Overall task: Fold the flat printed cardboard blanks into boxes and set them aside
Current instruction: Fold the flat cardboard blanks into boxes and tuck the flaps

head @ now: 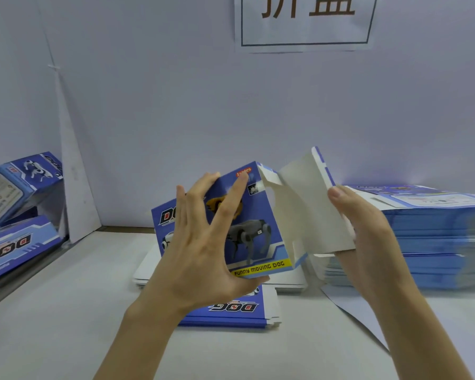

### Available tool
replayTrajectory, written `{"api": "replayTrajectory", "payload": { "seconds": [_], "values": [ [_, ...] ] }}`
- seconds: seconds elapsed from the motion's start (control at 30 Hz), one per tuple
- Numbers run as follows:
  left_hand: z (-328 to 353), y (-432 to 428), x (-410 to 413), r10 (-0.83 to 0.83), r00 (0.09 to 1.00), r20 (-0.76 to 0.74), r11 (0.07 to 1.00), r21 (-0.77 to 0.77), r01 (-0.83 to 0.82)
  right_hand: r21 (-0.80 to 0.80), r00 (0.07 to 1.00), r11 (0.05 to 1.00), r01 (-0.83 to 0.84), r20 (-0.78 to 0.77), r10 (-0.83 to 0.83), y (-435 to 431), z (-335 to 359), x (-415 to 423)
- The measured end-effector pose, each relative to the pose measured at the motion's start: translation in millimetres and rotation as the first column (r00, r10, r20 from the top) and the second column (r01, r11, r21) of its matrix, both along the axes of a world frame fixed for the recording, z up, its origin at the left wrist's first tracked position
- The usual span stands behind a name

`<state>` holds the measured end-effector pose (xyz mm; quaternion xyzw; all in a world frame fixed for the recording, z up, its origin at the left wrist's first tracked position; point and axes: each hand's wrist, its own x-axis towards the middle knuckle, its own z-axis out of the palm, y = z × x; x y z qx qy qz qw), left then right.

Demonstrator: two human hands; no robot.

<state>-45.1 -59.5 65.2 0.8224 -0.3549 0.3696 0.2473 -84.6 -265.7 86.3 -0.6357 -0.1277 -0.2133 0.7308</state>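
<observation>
Box (258, 223) between left hand (200, 242) and right hand (368, 229)

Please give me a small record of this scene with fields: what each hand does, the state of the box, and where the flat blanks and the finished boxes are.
left hand: grips the printed front of the half-folded box, fingers spread, thumb under its lower edge
right hand: pinches the white flap of that box
box state: held above the table, partly formed, end flaps open
flat blanks: tall stack at right
finished boxes: far left, the upper one tilted
</observation>
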Motion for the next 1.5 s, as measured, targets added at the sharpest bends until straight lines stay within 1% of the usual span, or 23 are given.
{"api": "replayTrajectory", "payload": {
  "seconds": [0.07,0.13,0.23,0.33,0.43,0.47,0.53,0.6,0.63,0.7,0.77,0.87,0.97,1.1,1.2,1.27,1.37,1.5],
  "values": [
    [0.5,-1.5,-0.9,0.006,1.000,0.012,1.000,-0.005,-0.006,-0.014,0.996,0.997,0.077,0.043,-0.077,2.5,-3.1,3.0],
    [2.6,3.0,-0.2,0.002,1.000,0.015,1.000,-0.025,-0.002,0.013,0.984,0.986,0.164,0.072,-0.164,1.7,-4.7,5.2],
    [6.3,8.1,-1.1,-0.014,1.000,0.005,0.998,-0.056,0.014,0.083,0.984,0.985,0.154,0.081,-0.161,-3.4,-2.4,3.4],
    [5.5,2.7,-3.4,-0.020,1.000,0.011,0.999,-0.040,0.020,0.050,0.983,0.988,0.148,0.102,-0.152,0.4,-1.8,2.7],
    [5.2,2.4,-2.9,-0.019,1.000,0.012,0.999,-0.032,0.019,0.040,0.958,0.971,0.236,0.155,-0.240,4.9,-3.3,3.4],
    [5.7,4.3,-2.2,-0.017,1.000,0.008,0.999,-0.039,0.018,0.051,0.957,0.969,0.241,0.156,-0.246,4.6,-3.2,3.6],
    [6.6,7.2,-2.0,-0.022,1.000,-0.011,0.998,-0.058,0.021,0.058,0.971,0.980,0.188,0.138,-0.194,3.4,-2.7,2.8],
    [6.6,6.4,-2.7,-0.012,1.000,-0.009,0.998,-0.054,0.012,0.029,0.983,0.991,0.132,0.127,-0.135,4.5,-2.8,2.2],
    [6.4,5.3,-2.9,-0.003,1.000,-0.001,0.999,-0.045,0.003,0.013,0.983,0.991,0.133,0.129,-0.134,6.3,-3.2,2.4],
    [5.8,3.7,-2.5,0.001,1.000,0.009,0.999,-0.040,0.000,-0.024,0.967,0.979,0.203,0.163,-0.196,7.7,-3.0,2.1],
    [6.4,3.6,-2.6,-0.009,1.000,0.005,0.999,-0.052,0.009,-0.007,0.951,0.967,0.255,0.185,-0.250,5.5,-2.6,1.6],
    [7.2,1.9,-4.3,-0.010,1.000,0.013,0.998,-0.054,0.011,0.069,0.965,0.977,0.203,0.156,-0.211,2.2,-0.8,0.4],
    [5.1,-3.7,-5.6,0.014,1.000,0.021,0.999,-0.029,-0.014,0.061,0.980,0.993,0.101,0.163,-0.109,8.8,0.3,-1.0],
    [4.1,-6.9,-4.5,0.075,0.995,0.060,0.996,-0.058,-0.072,-0.039,0.977,0.998,0.049,0.209,-0.040,20.8,-2.5,-0.2],
    [4.7,-5.8,-2.2,0.072,0.994,0.078,0.995,-0.068,-0.067,-0.113,0.968,0.993,0.037,0.251,-0.008,29.6,-3.6,0.8],
    [3.4,-6.3,-1.1,0.084,0.992,0.094,0.996,-0.051,-0.080,-0.137,0.969,0.991,0.013,0.247,0.022,33.2,-5.9,2.5],
    [1.6,-8.5,-2.4,0.121,0.989,0.086,0.993,-0.026,-0.119,-0.170,0.972,0.985,0.036,0.234,0.004,35.1,-11.5,5.9],
    [2.2,-11.7,-4.6,0.164,0.984,0.066,0.986,-0.031,-0.162,-0.220,0.978,0.974,0.055,0.208,-0.008,38.3,-15.2,6.5]
  ]
}}
